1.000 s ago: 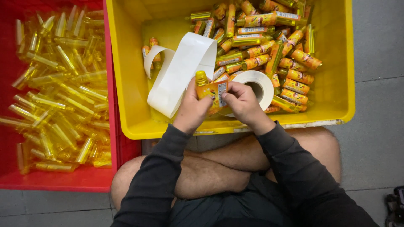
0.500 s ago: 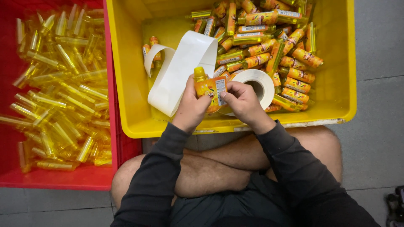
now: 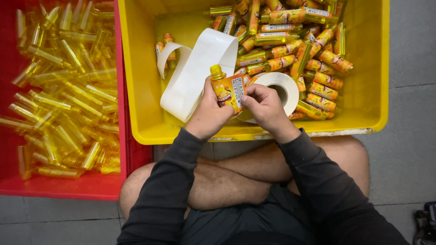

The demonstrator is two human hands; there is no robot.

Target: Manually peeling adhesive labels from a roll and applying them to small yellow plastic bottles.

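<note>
My left hand (image 3: 210,114) grips a small yellow bottle with an orange label (image 3: 225,88) and a yellow cap, held upright over the yellow crate (image 3: 141,68). My right hand (image 3: 265,108) presses its fingertips on the label's right edge on that bottle. Just behind my hands lies a white label roll (image 3: 282,86), and its backing strip (image 3: 193,75) curls out to the left inside the crate. A heap of labelled orange-and-yellow bottles (image 3: 290,50) fills the crate's far right part.
A red crate (image 3: 68,188) at my left holds several unlabelled clear yellow bottles (image 3: 59,90). My crossed bare legs (image 3: 236,177) sit below the yellow crate. Grey floor (image 3: 404,149) lies to the right, with a dark object (image 3: 424,222) at the lower right corner.
The bottle has been turned from tilted low to upright in my left hand, and my right hand's fingers have moved onto the label's side.
</note>
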